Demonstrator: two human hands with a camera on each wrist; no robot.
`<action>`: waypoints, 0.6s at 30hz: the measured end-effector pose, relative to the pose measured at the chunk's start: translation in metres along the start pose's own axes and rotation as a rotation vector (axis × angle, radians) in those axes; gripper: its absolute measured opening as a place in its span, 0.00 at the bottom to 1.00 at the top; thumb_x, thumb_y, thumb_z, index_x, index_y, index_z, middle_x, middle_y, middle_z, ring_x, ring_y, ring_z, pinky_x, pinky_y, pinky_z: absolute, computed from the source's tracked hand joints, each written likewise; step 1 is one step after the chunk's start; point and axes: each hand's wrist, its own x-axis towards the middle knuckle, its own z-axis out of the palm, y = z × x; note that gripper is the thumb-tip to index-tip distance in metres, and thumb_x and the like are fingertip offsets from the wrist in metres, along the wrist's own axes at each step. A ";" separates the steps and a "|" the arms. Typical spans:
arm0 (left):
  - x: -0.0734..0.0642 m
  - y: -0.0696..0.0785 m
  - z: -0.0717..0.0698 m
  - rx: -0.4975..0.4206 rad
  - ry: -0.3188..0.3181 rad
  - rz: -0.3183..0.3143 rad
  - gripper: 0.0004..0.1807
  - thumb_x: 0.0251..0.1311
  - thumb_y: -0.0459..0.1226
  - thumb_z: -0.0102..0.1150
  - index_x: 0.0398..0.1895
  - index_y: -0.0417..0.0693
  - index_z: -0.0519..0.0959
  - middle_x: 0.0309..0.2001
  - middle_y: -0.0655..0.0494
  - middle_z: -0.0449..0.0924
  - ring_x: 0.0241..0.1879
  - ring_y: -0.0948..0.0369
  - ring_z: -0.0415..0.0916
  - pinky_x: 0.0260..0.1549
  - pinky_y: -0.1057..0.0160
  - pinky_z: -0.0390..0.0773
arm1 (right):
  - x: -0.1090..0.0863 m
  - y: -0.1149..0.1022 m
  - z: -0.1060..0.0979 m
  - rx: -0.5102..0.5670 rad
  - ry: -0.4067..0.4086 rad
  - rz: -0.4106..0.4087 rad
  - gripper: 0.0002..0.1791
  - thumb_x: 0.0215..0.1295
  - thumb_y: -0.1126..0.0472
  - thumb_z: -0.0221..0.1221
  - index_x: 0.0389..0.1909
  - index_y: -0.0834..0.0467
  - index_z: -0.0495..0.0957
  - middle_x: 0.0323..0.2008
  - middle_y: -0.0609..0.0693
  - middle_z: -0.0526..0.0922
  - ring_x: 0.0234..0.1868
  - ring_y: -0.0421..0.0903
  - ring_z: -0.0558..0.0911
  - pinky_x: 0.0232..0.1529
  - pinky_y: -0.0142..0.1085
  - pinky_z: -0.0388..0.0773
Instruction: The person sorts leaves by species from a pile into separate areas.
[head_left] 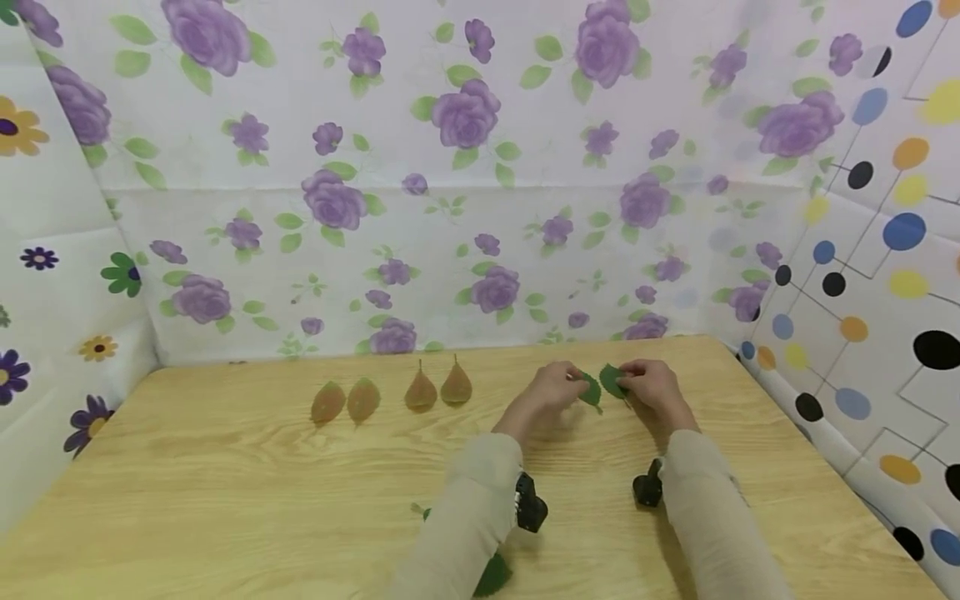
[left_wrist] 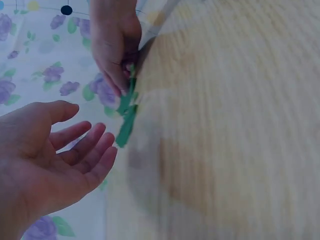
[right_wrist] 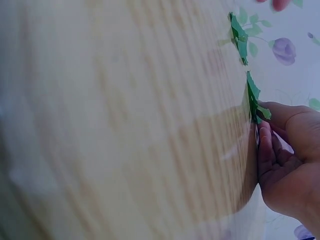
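Observation:
Two green leaves with toothed edges lie side by side at the back right of the table. My right hand (head_left: 654, 385) pinches the right-hand leaf (head_left: 611, 380) between thumb and fingers; in the right wrist view this leaf (right_wrist: 253, 95) tilts up a little off the wood. Beside the left-hand leaf (head_left: 591, 390) is my left hand (head_left: 553, 387). The left wrist view shows that hand (left_wrist: 65, 155) with thumb and fingers loosely spread, nothing between them, fingertips close to the leaf's end.
Farther left lie two reddish oval leaves (head_left: 363, 400) and two reddish pear-shaped leaves with thin stems (head_left: 456, 385). Under my left sleeve (head_left: 465, 517), another green leaf (head_left: 492, 575) is partly hidden. Flowered sheeting (head_left: 465, 275) borders the back of the wooden table (head_left: 262, 500).

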 end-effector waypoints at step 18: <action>-0.066 -0.015 -0.054 0.154 -0.206 0.223 0.17 0.71 0.41 0.52 0.58 0.44 0.75 0.47 0.57 0.79 0.48 0.60 0.76 0.44 0.65 0.77 | -0.002 0.001 -0.001 -0.021 0.014 -0.040 0.20 0.68 0.61 0.57 0.54 0.71 0.76 0.50 0.67 0.78 0.54 0.66 0.72 0.58 0.55 0.68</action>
